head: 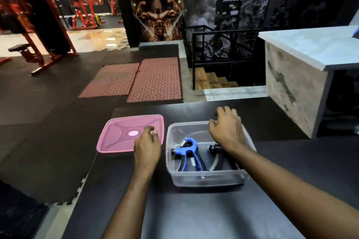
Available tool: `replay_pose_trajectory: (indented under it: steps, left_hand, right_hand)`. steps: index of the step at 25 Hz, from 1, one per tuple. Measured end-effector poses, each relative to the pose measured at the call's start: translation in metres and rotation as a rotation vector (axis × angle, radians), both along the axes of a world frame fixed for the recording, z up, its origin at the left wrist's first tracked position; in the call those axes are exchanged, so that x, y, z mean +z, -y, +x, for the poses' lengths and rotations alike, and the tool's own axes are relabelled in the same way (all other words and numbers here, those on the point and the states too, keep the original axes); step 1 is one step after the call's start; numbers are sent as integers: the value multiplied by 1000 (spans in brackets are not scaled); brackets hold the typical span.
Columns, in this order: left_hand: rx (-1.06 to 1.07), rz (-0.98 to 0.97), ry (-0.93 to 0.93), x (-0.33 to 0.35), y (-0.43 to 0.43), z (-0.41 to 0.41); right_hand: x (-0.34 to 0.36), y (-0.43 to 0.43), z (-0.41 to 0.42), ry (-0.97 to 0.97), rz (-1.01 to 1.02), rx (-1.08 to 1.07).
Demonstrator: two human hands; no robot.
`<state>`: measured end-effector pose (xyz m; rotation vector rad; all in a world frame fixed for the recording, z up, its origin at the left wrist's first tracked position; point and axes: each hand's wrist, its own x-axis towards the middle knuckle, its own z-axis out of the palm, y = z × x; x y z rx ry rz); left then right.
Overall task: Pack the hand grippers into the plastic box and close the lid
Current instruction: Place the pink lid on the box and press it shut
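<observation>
Dark matte bench [194,209] sitting in a gym: black rubber floor, two red patterned mats [136,79] lying beyond it, red weight machines [38,25] standing far left, a bodybuilder mural [158,19] hanging on the back wall, a railed stairwell [217,60] dropping away past the bench, and a marble-look counter [303,64] sitting off to the right.

Left hand [146,145] is hovering over the near right corner of the pink lid [124,134], fingers loosely curled and part open, gripping nothing; can't tell if the fingertips are touching the lid. The lid is lying flat on the bench, just left of the clear plastic box [204,178], off the box.

Right hand [226,132] is reaching over the far right part of the box, fingers spread and relaxed, holding nothing. Fingertips are sitting at about the far rim; contact unclear.

Blue hand gripper [187,149] is lying inside the box, below and left of the right hand, handles pointing toward the near wall. A second, black gripper [215,149] is lying beside it in the box, directly under the right wrist and partly hidden by it.
</observation>
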<state>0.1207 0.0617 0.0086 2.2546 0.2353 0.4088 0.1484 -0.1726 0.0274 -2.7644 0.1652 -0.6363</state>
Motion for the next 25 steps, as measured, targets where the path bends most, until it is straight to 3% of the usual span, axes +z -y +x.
replay_pose_trajectory:
  steps: [4,9,13,18,20,25]
  left_hand:
    - [54,63,-33,-8,-61,8]
    - [90,85,-98,-15,-162,31]
    - [73,76,-164,-25,-215,62]
    - [-133,228,-405,-43,-232,104]
    - [-163,224,-418,-47,-232,114]
    - [-63,237,-350,-38,-231,126]
  right_hand:
    - [-3,-85,25,-61,72,229]
    - [-3,-188,54,-167,118,241]
    - [-19,-241,75,-424,128,117]
    - [-43,-256,89,-729,255,-278]
    - [-49,-258,95,-743,323,-324]
    - [-43,-253,101,-552,321,-392]
